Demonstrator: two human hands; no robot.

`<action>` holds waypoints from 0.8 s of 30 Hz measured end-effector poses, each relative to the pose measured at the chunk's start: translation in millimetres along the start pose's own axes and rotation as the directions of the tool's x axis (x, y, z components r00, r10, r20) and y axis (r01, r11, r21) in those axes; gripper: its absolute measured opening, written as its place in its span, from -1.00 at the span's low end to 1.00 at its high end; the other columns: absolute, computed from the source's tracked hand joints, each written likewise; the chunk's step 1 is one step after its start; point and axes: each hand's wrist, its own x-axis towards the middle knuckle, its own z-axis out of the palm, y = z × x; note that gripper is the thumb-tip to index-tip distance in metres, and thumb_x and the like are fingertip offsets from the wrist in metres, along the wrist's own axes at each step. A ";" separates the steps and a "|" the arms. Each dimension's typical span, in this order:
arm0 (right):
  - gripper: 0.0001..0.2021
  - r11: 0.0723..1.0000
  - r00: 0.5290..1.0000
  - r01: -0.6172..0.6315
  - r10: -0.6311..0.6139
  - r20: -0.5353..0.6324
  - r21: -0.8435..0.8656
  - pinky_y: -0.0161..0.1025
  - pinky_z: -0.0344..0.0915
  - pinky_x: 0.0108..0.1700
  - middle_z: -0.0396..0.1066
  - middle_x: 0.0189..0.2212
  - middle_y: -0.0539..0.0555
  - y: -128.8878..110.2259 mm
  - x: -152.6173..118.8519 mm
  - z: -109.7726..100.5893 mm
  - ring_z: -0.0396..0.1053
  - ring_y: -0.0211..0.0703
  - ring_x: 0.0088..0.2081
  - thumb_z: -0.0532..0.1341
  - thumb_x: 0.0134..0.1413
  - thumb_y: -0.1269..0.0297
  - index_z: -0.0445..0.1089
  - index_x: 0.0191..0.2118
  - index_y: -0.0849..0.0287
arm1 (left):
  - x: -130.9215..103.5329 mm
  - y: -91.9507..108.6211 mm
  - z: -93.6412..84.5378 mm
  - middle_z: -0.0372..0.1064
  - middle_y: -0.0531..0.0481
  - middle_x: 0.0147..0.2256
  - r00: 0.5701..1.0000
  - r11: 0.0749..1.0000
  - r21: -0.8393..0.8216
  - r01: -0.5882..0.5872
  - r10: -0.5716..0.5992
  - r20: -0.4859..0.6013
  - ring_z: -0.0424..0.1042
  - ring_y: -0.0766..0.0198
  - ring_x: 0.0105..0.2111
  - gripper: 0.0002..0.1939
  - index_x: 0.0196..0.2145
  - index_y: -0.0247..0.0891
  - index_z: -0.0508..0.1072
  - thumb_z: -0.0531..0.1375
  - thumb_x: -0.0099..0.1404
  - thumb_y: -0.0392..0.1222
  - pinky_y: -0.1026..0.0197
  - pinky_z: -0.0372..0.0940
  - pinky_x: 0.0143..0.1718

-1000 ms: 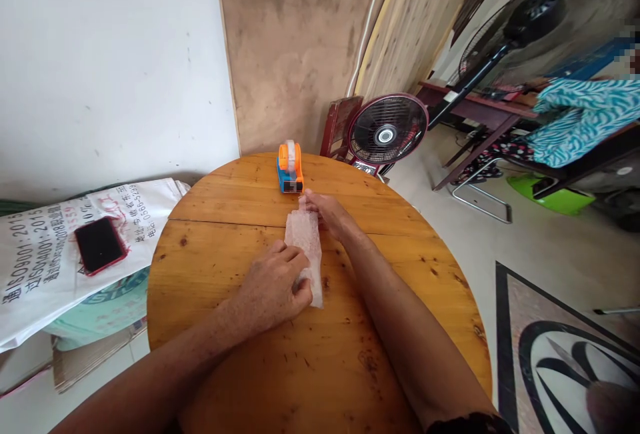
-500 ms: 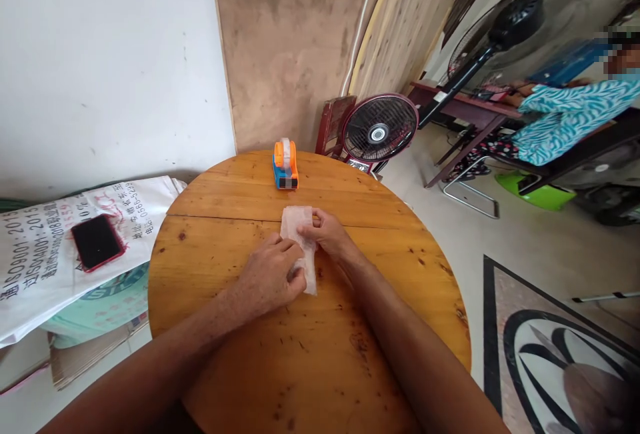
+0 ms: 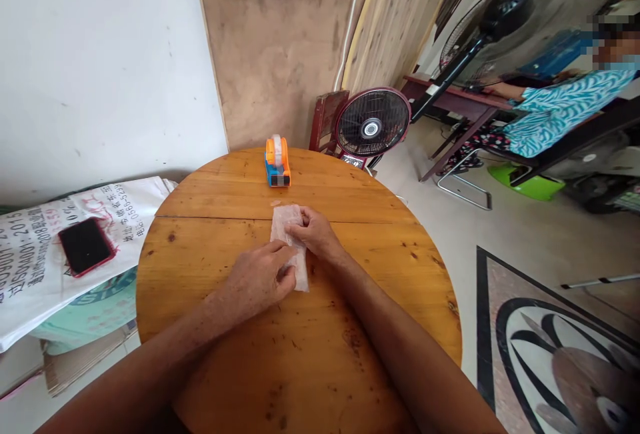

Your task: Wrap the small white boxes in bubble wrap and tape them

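Note:
A narrow strip of crinkled, whitish, see-through wrap lies lengthwise on the round wooden table. My right hand grips its right edge near the upper end, thumb on top and the other fingers curled at the side. Lower down, my left hand is bent over the left side, its index finger and thumb closed on the wrap. Whether something lies inside the wrap I cannot tell. Beyond it stands an orange and blue tape dispenser with a roll of clear tape.
On the left, a phone with a red edge lies on a white printed sack. Behind the table are a floor fan and a wooden chair. A person in a blue patterned sleeve sits at a desk to the right.
My view has turned slightly right, so everything sits further left. The fingers of my left hand have straightened a little over the wrap. My right hand keeps its grip.

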 end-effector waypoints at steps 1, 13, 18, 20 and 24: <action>-0.64 0.996 0.999 -0.030 0.028 0.025 0.078 -0.29 0.31 -0.30 0.49 -0.32 0.02 -1.9 -1.0 -0.6 0.40 -0.19 -0.33 0.29 -0.25 0.26 0.40 -0.21 0.19 | 0.3 -0.7 0.3 0.52 -0.07 -0.19 1.000 1.000 -0.014 0.011 -0.011 0.008 0.49 0.16 -0.24 -0.73 -0.16 -0.20 0.52 0.08 0.24 -0.29 0.16 0.37 -0.22; -0.69 0.923 0.982 -0.133 0.073 0.175 0.361 -0.24 0.33 -0.23 0.53 -0.42 0.00 -32.4 -21.5 -11.9 0.40 -0.20 -0.39 0.45 -0.37 0.20 0.50 -0.39 0.20 | 0.8 -0.9 0.5 0.44 -0.06 -0.13 0.997 0.997 -0.054 0.055 -0.058 -0.050 0.45 0.17 -0.23 -0.72 -0.13 -0.18 0.48 0.11 0.21 -0.26 0.14 0.34 -0.19; -0.70 0.950 0.974 -0.103 0.037 0.222 0.295 -0.20 0.35 -0.23 0.54 -0.40 0.03 -43.3 -29.3 -13.6 0.42 -0.14 -0.36 0.43 -0.31 0.14 0.52 -0.39 0.18 | 3.0 3.6 -5.2 0.38 -0.02 -0.29 0.962 0.963 0.026 0.269 -0.267 -0.064 0.41 0.15 -0.30 -0.81 -0.28 -0.20 0.34 0.19 0.14 -0.13 0.12 0.31 -0.27; -0.74 0.965 0.969 -0.078 0.014 0.247 0.249 -0.23 0.33 -0.26 0.51 -0.44 0.01 -48.6 -33.5 -13.7 0.40 -0.17 -0.38 0.41 -0.27 0.14 0.51 -0.42 0.19 | 4.1 3.0 -7.1 0.37 0.00 -0.34 0.942 0.942 0.029 0.334 -0.333 -0.049 0.41 0.15 -0.35 -0.79 -0.34 -0.19 0.28 0.21 0.12 -0.07 0.13 0.28 -0.32; -0.80 0.989 0.969 0.009 -0.045 0.242 0.148 -0.30 0.24 -0.36 0.39 -0.54 -0.05 -57.1 -47.5 -14.8 0.29 -0.27 -0.47 0.34 -0.16 0.16 0.43 -0.55 0.18 | 5.1 -0.6 -8.2 0.40 -0.04 -0.30 0.921 0.922 0.000 0.388 -0.388 -0.030 0.44 0.09 -0.32 -0.71 -0.31 -0.19 0.27 0.23 0.09 -0.02 0.10 0.28 -0.33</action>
